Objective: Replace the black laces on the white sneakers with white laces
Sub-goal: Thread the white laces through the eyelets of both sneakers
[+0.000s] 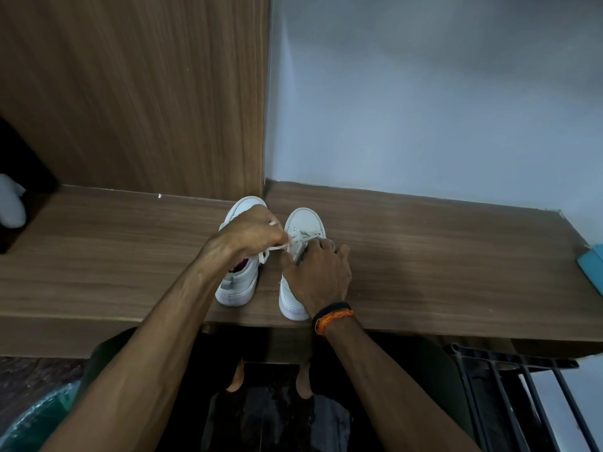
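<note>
Two white sneakers stand side by side on a wooden shelf point(424, 256), toes pointing away from me. The left sneaker point(239, 282) is partly covered by my left hand point(251, 236), which pinches a white lace point(275, 247) stretched across to the right sneaker point(305, 223). My right hand point(321, 272) lies over the middle of the right sneaker, its fingers curled on the tongue and eyelet area. White lace crosses the front eyelets of the right sneaker. No black lace is visible.
A wooden panel point(146, 93) rises behind the shelf on the left and a pale wall point(424, 93) on the right. A white object point(11, 203) sits at far left, a blue object point(592, 265) at far right. A dark metal rack point(522, 402) stands below right.
</note>
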